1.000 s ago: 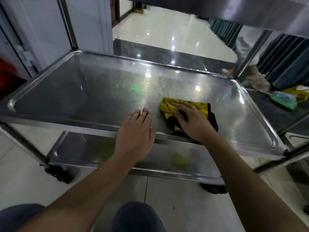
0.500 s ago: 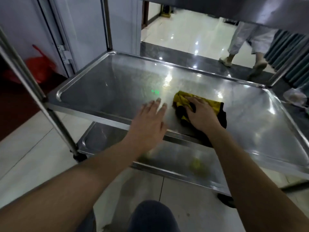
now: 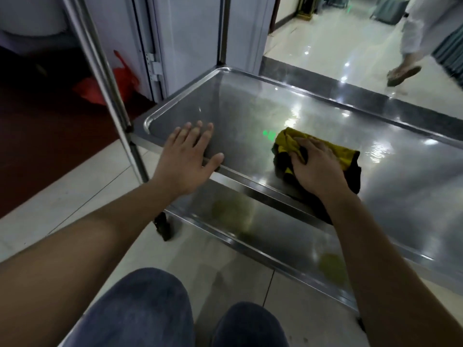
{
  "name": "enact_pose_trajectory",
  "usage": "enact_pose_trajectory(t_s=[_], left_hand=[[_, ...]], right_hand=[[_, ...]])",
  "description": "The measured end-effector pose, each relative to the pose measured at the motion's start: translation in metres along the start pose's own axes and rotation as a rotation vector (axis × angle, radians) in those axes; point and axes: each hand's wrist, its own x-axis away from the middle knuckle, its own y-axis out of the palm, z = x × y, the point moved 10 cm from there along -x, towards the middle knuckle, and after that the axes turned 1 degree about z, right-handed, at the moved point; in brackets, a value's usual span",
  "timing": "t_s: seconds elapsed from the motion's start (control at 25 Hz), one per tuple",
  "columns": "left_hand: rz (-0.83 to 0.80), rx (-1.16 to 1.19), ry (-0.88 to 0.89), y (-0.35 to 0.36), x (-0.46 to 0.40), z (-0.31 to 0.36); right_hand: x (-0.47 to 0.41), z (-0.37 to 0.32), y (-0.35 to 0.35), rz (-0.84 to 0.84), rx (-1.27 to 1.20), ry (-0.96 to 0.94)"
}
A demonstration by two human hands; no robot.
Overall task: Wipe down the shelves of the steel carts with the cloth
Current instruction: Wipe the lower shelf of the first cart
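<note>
A steel cart stands in front of me, and its middle shelf (image 3: 250, 113) is a shiny tray with a raised rim. A crumpled yellow and black cloth (image 3: 333, 152) lies on that shelf near the front edge. My right hand (image 3: 315, 166) presses down on the cloth, its fingers curled into the folds. My left hand (image 3: 188, 156) lies flat with straight fingers on the shelf's front left corner, the thumb along the front rim. Below is the lower shelf (image 3: 263, 229), which shows yellowish reflections.
Upright steel posts (image 3: 107, 88) rise at the cart's left corners. A caster wheel (image 3: 162, 225) sits under the front left corner. A red bag (image 3: 105, 88) lies on the dark floor to the left. A person's leg (image 3: 411, 53) crosses the tiled floor at the far right. My knees (image 3: 150, 309) are below.
My view has swung right to left along the cart. My left hand has slid left to the shelf's front left corner. My right hand has stayed on the cloth.
</note>
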Motion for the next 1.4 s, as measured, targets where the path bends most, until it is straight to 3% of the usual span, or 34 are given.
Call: enact_pose_trajectory(t_s=[0.16,0.36,0.52,0.68,0.84,1.04,1.16,1.4], left_hand=[[0.056,0.090,-0.017,-0.004,0.008,0.005],[0.117,0.372,-0.040,-0.016,0.012,-0.007],[0.145,0.646,-0.061,-0.028,0.014,-0.014],[0.002,0.647,-0.159,-0.028,0.006,-0.018],[-0.148,0.530,-0.172,-0.051,0.033,-0.010],[-0.329,0.476,-0.279,-0.120,0.115,0.015],[-0.336,0.501,-0.334,-0.189,0.148,0.020],[-0.294,0.466,-0.389,-0.367,0.189,0.018]], right_hand=[[0.009,-0.072,0.038,-0.027,-0.076,-0.226],[-0.084,-0.141,0.073,-0.083,-0.011,-0.181],[-0.086,-0.186,0.091,-0.146,-0.028,-0.258],[-0.034,-0.185,0.074,-0.143,0.151,-0.293],[0.015,-0.160,0.044,-0.219,0.268,-0.192],[0.075,-0.144,-0.015,-0.401,0.095,-0.026],[0.107,-0.153,-0.071,-0.458,-0.011,0.101],[0.152,-0.236,-0.227,-0.396,-0.218,0.054]])
